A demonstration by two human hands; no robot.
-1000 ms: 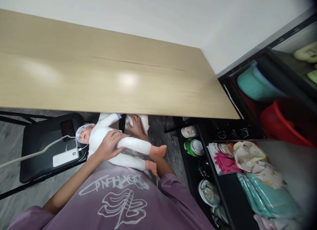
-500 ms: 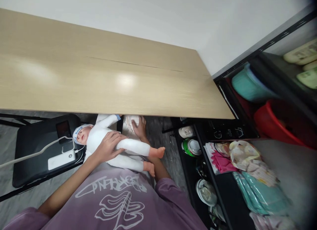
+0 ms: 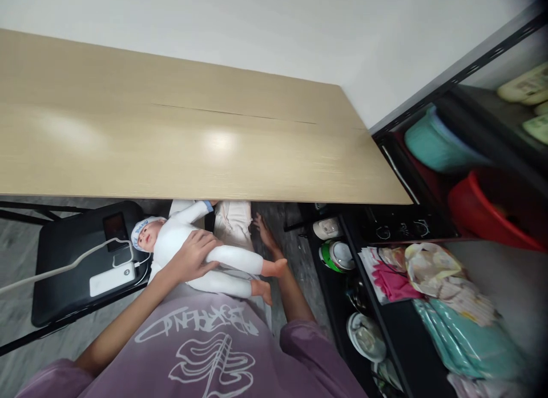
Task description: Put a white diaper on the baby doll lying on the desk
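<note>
A baby doll (image 3: pixel 222 261) in a white suit and a white cap lies across my lap, head to the left, bare feet to the right. My left hand (image 3: pixel 194 255) rests on its middle, fingers curled over the body. My right hand (image 3: pixel 264 229) hangs free just past the doll's feet, fingers apart, holding nothing. A white folded cloth (image 3: pixel 233 221) lies under the table edge, just left of that hand.
A long wooden table (image 3: pixel 171 147) spans the view above my lap. A black chair (image 3: pixel 64 272) at left carries a white power bank (image 3: pixel 112 278) with a cable and a phone. Black shelves (image 3: pixel 385 329) at right hold cloths, bowls, a teal tub and a red basin (image 3: pixel 492 209).
My right hand has lifted off the white cloth and moved right, away from it, with fingers spread. My left hand stays on the doll.
</note>
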